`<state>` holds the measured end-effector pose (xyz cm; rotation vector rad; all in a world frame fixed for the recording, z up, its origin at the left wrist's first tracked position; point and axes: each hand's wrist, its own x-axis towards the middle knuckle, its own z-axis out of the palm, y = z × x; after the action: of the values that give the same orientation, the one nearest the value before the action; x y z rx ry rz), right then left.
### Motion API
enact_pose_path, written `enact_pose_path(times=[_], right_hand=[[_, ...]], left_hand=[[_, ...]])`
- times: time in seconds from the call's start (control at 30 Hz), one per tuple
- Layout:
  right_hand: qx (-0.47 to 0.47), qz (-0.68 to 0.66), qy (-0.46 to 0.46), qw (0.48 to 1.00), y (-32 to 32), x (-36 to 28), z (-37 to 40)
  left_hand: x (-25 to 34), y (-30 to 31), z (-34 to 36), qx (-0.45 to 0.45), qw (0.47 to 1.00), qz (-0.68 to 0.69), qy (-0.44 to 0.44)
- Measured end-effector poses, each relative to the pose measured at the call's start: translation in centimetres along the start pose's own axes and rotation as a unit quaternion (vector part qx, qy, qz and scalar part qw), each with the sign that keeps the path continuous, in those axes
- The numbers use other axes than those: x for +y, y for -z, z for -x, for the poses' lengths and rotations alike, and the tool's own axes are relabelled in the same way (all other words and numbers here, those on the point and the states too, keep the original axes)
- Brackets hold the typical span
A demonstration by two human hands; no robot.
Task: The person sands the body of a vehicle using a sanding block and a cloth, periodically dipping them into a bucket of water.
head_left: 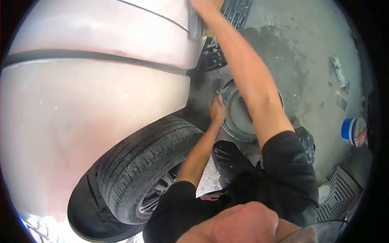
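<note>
- Our right hand (204, 7) is at the top edge of the view, on a grey pad (195, 25) that lies against the end of the car's body panel (101, 36). The frame cuts off the fingers, so we cannot tell how tightly they grip.
- Our left hand (217, 110) rests on the rim of a round basin (227, 126) on the floor. Its fingers are loosely bent and hold nothing.
- We think the long reach is the risk: the pad may slip off the panel's edge and we lose balance.
- Leaning on the thin rim could tip the basin.
- The concrete floor (308, 60) looks damp and dark, so perhaps slippery.
- The panel is matt, pale pink and gently curved.
- The tyre (142, 162) is black rubber with deep ribs.
</note>
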<state>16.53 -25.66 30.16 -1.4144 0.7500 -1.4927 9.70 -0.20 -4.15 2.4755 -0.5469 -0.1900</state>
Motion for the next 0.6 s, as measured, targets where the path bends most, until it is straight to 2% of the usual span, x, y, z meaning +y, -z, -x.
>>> enact_pose_path(times=[0.07,0.1,0.17,0.2,0.27,0.37,0.47,0.53,0.6], right_hand=[[0.037,-0.021,0.009,0.999,-0.5,0.7,-1.2],[0.002,-0.012,-0.002,1.000,0.4,-0.6,0.8],[-0.069,0.003,-0.022,0.997,2.9,-4.3,6.0],[-0.084,-0.014,-0.023,0.996,3.1,-4.7,6.0],[-0.113,-0.048,-0.035,0.992,3.6,-4.8,5.5],[0.009,0.014,-0.022,1.000,-0.6,0.4,-1.8],[-0.041,-0.028,-0.100,0.994,2.2,-2.4,0.0],[-0.024,0.006,0.065,0.998,2.4,-1.4,6.9],[-0.043,-0.046,0.137,0.989,4.0,-1.2,12.3]], left_hand=[[0.5,0.2,-0.1,-0.003,1.000,-0.016,0.018],[0.7,0.1,0.0,-0.006,0.999,-0.022,0.031],[-0.7,-1.0,-0.3,-0.001,1.000,0.000,-0.014],[-1.6,-1.2,-0.4,0.000,0.999,0.006,-0.032],[-0.7,-0.5,-0.3,-0.006,1.000,0.003,0.012],[-0.3,-0.3,-0.3,-0.019,0.999,-0.010,0.027],[0.6,0.4,0.4,-0.014,0.999,0.001,0.036],[1.3,0.4,0.7,0.008,1.000,0.010,0.016],[0.8,0.0,1.2,0.018,1.000,0.008,-0.007]])
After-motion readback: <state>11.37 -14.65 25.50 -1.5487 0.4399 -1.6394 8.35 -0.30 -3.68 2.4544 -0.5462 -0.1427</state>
